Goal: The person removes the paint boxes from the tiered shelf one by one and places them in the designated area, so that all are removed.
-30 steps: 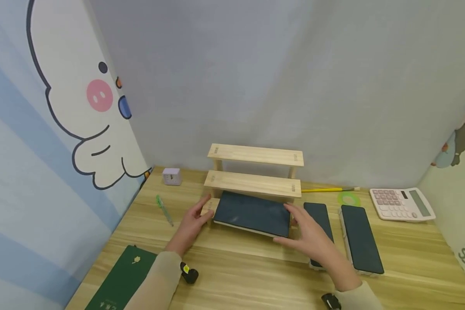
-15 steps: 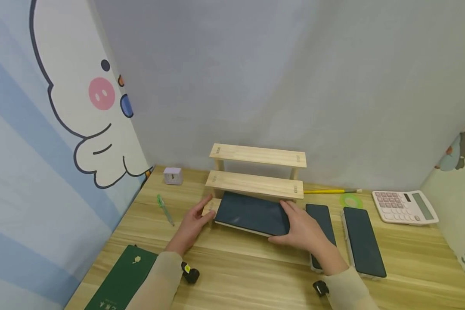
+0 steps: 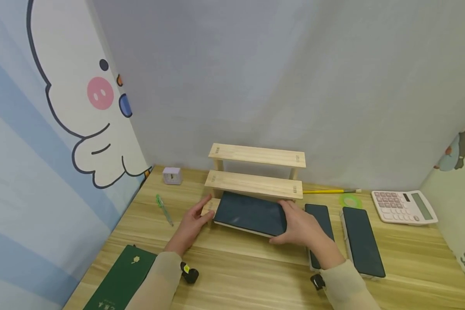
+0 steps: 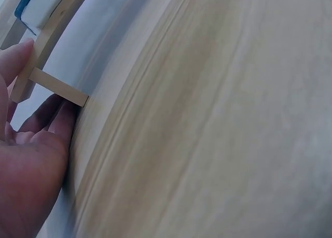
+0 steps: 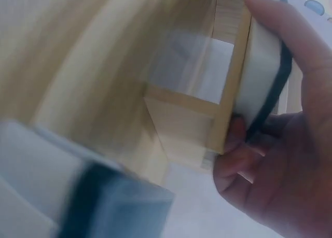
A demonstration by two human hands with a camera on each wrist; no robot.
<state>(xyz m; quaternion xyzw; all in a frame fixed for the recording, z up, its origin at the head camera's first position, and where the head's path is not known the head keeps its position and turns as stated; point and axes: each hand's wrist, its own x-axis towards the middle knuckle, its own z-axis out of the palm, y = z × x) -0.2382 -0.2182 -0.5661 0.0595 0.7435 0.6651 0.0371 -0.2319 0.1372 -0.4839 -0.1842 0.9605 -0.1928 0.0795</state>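
Note:
A three-step wooden rack [image 3: 253, 183] stands by the back wall. On its lowest step lies a dark blue, book-like block [image 3: 251, 213] with pale sides, turned slightly askew. My right hand [image 3: 303, 226] grips the block's right end, thumb at the front edge and fingers behind. In the right wrist view the block's white side [image 5: 262, 67] rests against the wooden step. My left hand [image 3: 190, 224] holds the left end of the lowest step. The left wrist view has its thumb on the board and other fingers beneath, by the rack's leg [image 4: 59, 87].
Two similar dark blue blocks, a nearer one [image 3: 320, 219] and an outer one [image 3: 363, 242], lie to the right. Around are a calculator [image 3: 404, 207], green tape [image 3: 350, 200], a yellow brush [image 3: 325, 191], a small clock [image 3: 172, 176], a pen [image 3: 164, 209] and a green notebook [image 3: 120, 277].
My right hand has moved left and taken hold of the block's right end, where its fingers stood wider before. My left hand stays at the rack.

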